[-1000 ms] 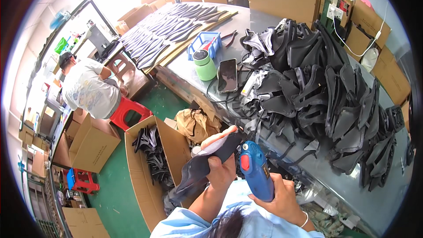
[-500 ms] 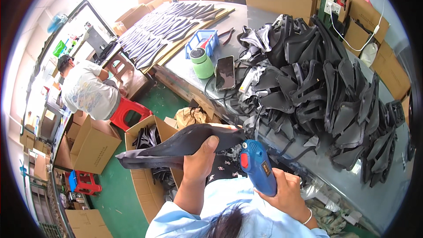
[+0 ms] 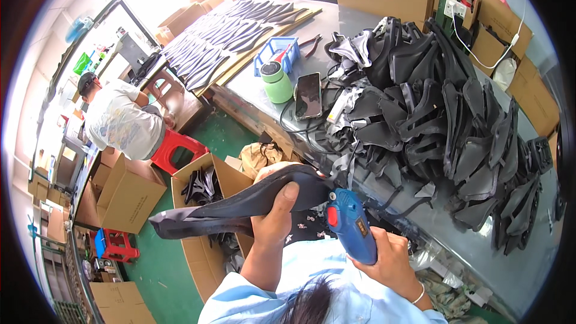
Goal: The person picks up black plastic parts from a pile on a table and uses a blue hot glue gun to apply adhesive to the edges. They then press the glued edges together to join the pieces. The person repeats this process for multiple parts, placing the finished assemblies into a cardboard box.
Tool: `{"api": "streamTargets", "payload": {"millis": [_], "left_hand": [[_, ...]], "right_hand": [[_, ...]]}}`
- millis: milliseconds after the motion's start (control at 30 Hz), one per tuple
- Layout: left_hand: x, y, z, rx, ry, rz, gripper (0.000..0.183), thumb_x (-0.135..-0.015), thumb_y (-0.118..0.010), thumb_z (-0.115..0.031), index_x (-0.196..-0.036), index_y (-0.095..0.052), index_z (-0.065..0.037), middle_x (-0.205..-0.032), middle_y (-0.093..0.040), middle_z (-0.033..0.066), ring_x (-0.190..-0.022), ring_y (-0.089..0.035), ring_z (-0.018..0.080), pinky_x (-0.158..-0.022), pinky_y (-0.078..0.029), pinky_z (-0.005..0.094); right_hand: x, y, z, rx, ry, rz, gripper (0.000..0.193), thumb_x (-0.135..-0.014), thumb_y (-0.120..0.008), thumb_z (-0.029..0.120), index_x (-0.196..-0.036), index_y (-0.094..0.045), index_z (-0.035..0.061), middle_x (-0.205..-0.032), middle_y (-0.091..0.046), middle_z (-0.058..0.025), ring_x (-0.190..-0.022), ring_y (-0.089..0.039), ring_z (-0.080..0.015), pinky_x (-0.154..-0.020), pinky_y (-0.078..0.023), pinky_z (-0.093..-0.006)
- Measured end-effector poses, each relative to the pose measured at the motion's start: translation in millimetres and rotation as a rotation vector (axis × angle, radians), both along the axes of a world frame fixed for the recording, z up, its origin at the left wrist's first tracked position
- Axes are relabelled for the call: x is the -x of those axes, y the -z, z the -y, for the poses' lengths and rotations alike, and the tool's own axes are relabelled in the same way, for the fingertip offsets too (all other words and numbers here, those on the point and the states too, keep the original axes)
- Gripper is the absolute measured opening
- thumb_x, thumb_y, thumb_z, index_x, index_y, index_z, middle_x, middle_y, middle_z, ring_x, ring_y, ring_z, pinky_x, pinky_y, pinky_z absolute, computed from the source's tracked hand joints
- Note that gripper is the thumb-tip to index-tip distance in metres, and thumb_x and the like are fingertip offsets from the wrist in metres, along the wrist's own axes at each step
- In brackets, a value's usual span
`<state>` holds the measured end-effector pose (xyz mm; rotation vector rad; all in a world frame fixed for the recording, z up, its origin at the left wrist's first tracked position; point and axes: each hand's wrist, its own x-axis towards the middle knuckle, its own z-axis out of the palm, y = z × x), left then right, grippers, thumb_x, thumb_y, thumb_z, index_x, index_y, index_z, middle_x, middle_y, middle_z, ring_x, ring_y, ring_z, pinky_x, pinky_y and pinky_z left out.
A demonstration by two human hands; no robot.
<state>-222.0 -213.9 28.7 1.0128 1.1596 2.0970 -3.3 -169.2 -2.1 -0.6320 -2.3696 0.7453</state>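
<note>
Black and curved, the long piece (image 3: 210, 209) is grasped by the left hand (image 3: 273, 219), in front of the open carton (image 3: 197, 264). The right hand (image 3: 390, 264) is closed around a blue tool (image 3: 354, 231) with red button (image 3: 332, 216), its head near the piece's end. The grey worktop (image 3: 363, 19) carries many black parts (image 3: 420, 111).

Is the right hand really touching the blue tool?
Touching. The head view shows the right hand wrapped around the lower end of the blue tool, with no gap between skin and handle where they meet.
</note>
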Motion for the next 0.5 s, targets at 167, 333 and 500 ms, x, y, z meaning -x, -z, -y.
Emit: {"api": "streamTargets", "payload": {"millis": [167, 333, 500], "left_hand": [[-12, -2, -1, 0.001, 0.021, 0.066, 0.028, -0.086, -0.059, -0.007, -0.111, -0.053, 0.005, -0.102, -0.059, 0.0107, -0.092, -0.057, 0.0157, -0.086, -0.044, 0.0303], [-14, 5, -4, 0.014, -0.007, -0.013, 0.028, -0.086, -0.059, -0.007, -0.111, -0.053, 0.004, -0.107, -0.057, 0.0094, -0.097, -0.053, 0.0141, -0.089, -0.041, 0.0281], [-11, 4, 0, 0.078, 0.096, 0.066, 0.026, -0.084, -0.061, -0.005, -0.108, -0.055, 0.003, -0.107, -0.056, 0.0086, -0.097, -0.052, 0.0130, -0.087, -0.041, 0.0267]], "right_hand": [[4, -4, 1, 0.046, -0.018, -0.031, 0.058, -0.062, -0.080, 0.020, -0.106, -0.049, -0.0025, -0.066, -0.060, -0.0119, -0.055, -0.061, -0.0267, -0.054, -0.048, -0.0345], [6, -11, 3, 0.101, -0.017, -0.001, 0.060, -0.065, -0.082, 0.032, -0.103, -0.050, -0.0008, -0.068, -0.061, -0.0094, -0.057, -0.061, -0.0233, -0.057, -0.047, -0.0315], [7, -11, 4, 0.133, -0.021, -0.025, 0.059, -0.065, -0.082, 0.031, -0.103, -0.050, -0.0005, -0.068, -0.060, -0.0091, -0.055, -0.060, -0.0238, -0.056, -0.047, -0.0328]]}}
